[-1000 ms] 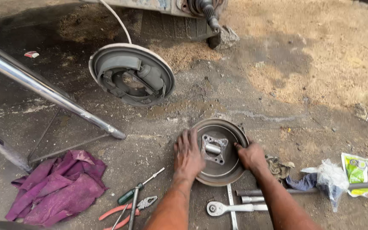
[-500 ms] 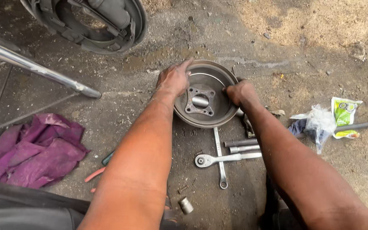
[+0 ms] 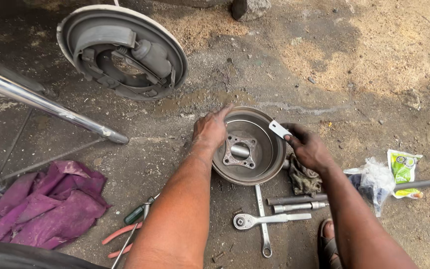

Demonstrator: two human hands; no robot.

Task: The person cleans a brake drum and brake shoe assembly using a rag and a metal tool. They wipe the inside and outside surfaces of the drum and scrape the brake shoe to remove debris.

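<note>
From above, the brake drum (image 3: 249, 149) lies open side up on the concrete floor (image 3: 324, 74). The left hand (image 3: 210, 130) grips its left rim; the right hand (image 3: 308, 148) pinches a small flat metal piece (image 3: 278, 129) over the right rim. A rag (image 3: 303, 178), ratchet (image 3: 269, 219) and spanner (image 3: 262, 219) crowd the near side; purple cloth (image 3: 41, 204) lies far left.

Dusty concrete floor (image 3: 354, 65) carries a brake drum (image 3: 255, 164) at centre, purple rag (image 3: 41, 204) lower left, ratchet (image 3: 269, 219) and pliers (image 3: 120, 239) below.

Rough, oil-stained concrete floor (image 3: 324, 65) lies in daylight, sandy dirt (image 3: 374, 45) spread across its far right side.
</note>
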